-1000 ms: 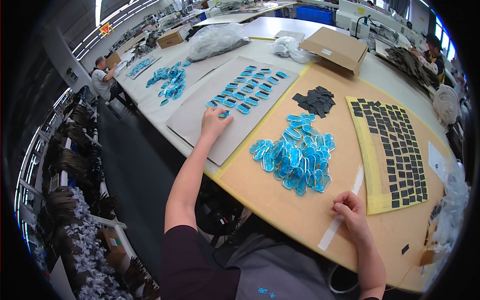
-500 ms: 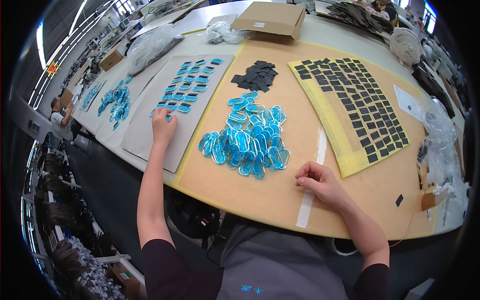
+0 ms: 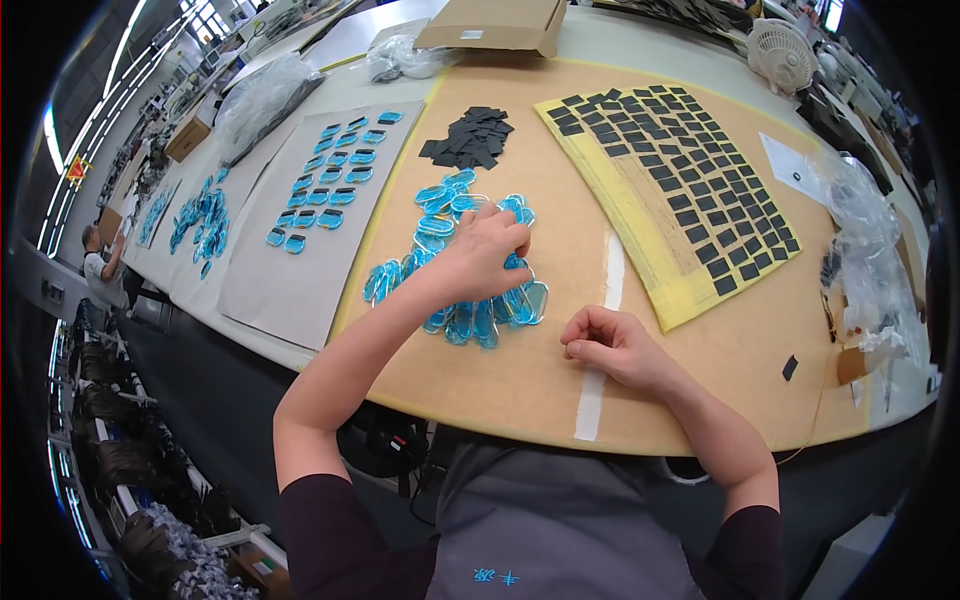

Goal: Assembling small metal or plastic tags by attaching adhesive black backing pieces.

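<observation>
Right hand (image 3: pixel 612 345): I see it loosely curled on the brown board (image 3: pixel 560 390), nearer me than the pile, gripping nothing visible.
Left hand (image 3: pixel 483 255): moved from the grey sheet (image 3: pixel 290 280) onto the pile; grasp unclear.
Blue pieces (image 3: pixel 470 320): glossy translucent heap, mid-board.

We reach into a heap of blue pieces on the bench.

Our left hand (image 3: pixel 485 250) rests on the pile of blue pieces (image 3: pixel 455 265), fingers curled into it, while our right hand (image 3: pixel 612 345) lies loosely closed on the tan bench (image 3: pixel 560 380) beside a white strip (image 3: pixel 603 330). Beyond lie a yellow sheet of black squares (image 3: pixel 670 175), a loose black heap (image 3: pixel 470 137) and a grey sheet (image 3: pixel 300 250) with blue pieces in rows.
</observation>
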A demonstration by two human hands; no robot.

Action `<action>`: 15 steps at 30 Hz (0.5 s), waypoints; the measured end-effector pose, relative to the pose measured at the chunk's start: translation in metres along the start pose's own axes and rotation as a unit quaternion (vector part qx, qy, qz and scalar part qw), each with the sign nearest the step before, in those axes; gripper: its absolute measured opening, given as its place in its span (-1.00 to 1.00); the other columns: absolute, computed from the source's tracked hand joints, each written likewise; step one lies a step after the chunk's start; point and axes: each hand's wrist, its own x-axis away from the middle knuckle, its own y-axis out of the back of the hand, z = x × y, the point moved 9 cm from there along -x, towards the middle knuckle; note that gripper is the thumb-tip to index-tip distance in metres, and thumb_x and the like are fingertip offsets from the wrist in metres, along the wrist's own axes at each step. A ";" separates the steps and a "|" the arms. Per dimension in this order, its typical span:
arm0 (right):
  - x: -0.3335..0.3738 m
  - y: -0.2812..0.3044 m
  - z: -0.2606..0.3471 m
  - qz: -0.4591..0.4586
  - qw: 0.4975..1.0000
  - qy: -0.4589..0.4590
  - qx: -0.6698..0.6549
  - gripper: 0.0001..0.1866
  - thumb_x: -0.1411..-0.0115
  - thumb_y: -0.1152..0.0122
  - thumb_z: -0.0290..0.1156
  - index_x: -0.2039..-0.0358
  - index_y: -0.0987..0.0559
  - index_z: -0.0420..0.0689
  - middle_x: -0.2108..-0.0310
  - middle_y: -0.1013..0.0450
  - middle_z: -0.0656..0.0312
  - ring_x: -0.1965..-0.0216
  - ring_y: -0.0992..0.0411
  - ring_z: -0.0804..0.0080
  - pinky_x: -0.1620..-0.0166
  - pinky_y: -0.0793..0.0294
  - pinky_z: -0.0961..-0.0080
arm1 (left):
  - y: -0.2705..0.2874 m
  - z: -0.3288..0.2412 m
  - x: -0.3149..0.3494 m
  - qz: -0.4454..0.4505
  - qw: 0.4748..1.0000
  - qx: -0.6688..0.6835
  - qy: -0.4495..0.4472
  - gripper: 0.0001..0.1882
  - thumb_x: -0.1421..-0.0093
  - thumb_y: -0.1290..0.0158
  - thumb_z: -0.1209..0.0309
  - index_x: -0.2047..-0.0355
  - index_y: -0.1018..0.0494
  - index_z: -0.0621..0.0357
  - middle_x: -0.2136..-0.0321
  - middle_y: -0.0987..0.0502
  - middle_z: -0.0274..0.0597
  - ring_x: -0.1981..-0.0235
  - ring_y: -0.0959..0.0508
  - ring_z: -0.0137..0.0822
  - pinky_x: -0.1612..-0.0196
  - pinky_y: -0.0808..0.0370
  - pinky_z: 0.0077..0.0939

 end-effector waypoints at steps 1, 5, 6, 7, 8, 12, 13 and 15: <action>0.000 0.000 0.000 0.003 1.000 0.000 0.001 -0.87 -0.18 -0.19 -0.46 0.26 -0.51 -0.19 0.41 -0.42 0.42 0.35 -0.34 0.75 0.24 -0.33 0.74 | -0.008 0.002 -0.002 0.035 0.999 -0.001 0.014 -0.80 -0.01 -0.25 0.37 0.46 -0.45 0.14 0.47 -0.43 -0.26 0.21 -0.39 -0.22 0.00 -0.24 -0.30; 0.001 0.002 0.001 0.000 1.000 0.003 -0.003 -0.88 -0.18 -0.19 -0.46 0.27 -0.51 -0.19 0.41 -0.41 0.42 0.34 -0.34 0.75 0.24 -0.34 0.74 | -0.009 0.007 -0.004 0.063 0.995 0.059 0.054 -0.78 0.01 -0.26 0.39 0.45 -0.42 0.14 0.47 -0.45 -0.27 0.19 -0.39 -0.22 0.06 -0.29 -0.32; 0.001 0.002 -0.001 0.004 1.000 0.002 0.000 -0.87 -0.19 -0.18 -0.47 0.25 -0.51 -0.19 0.40 -0.43 0.41 0.34 -0.35 0.74 0.23 -0.34 0.73 | -0.008 0.009 -0.004 0.085 0.988 0.105 0.079 -0.77 -0.01 -0.27 0.39 0.44 -0.41 0.15 0.49 -0.46 -0.29 0.25 -0.42 -0.28 0.15 -0.33 -0.38; 0.001 0.003 -0.002 0.007 1.000 0.001 0.003 -0.86 -0.19 -0.17 -0.47 0.23 -0.50 -0.19 0.39 -0.44 0.39 0.33 -0.36 0.73 0.23 -0.35 0.73 | -0.010 0.012 -0.003 0.108 0.977 0.150 0.104 -0.76 -0.03 -0.27 0.39 0.43 -0.40 0.15 0.50 -0.47 -0.30 0.30 -0.45 -0.33 0.23 -0.38 -0.44; 0.000 0.004 -0.002 0.002 1.000 0.000 0.001 -0.86 -0.19 -0.17 -0.47 0.23 -0.50 -0.19 0.39 -0.44 0.39 0.33 -0.36 0.73 0.23 -0.35 0.73 | -0.010 0.013 -0.003 0.111 0.977 0.151 0.101 -0.76 -0.03 -0.27 0.39 0.43 -0.40 0.15 0.50 -0.47 -0.30 0.30 -0.45 -0.33 0.23 -0.38 -0.44; -0.003 0.018 0.002 -0.068 0.995 0.033 -0.066 -0.81 -0.26 -0.14 -0.38 0.16 -0.48 -0.18 0.33 -0.48 0.34 0.34 -0.38 0.70 0.22 -0.37 0.72 | -0.009 0.005 -0.002 0.086 0.854 0.475 0.194 -0.76 -0.15 -0.22 0.37 0.42 -0.35 0.15 0.50 -0.45 -0.35 0.53 -0.45 -0.55 0.45 -0.41 -0.67; -0.003 0.025 0.004 -0.091 0.992 0.042 -0.080 -0.78 -0.29 -0.13 -0.33 0.14 -0.48 -0.17 0.31 -0.49 0.32 0.34 -0.39 0.69 0.23 -0.37 0.71 | -0.010 0.001 -0.002 0.064 0.813 0.542 0.206 -0.78 -0.16 -0.20 0.39 0.41 -0.35 0.14 0.50 -0.45 -0.35 0.53 -0.46 -0.54 0.44 -0.43 -0.65; -0.003 0.035 0.007 -0.108 0.988 0.063 -0.095 -0.76 -0.30 -0.12 -0.28 0.14 -0.48 -0.16 0.31 -0.49 0.32 0.34 -0.39 0.69 0.24 -0.36 0.71 | -0.022 -0.012 -0.003 0.045 0.732 0.646 0.212 -0.81 -0.19 -0.15 0.43 0.39 -0.32 0.13 0.46 -0.46 -0.33 0.52 -0.50 -0.51 0.42 -0.46 -0.60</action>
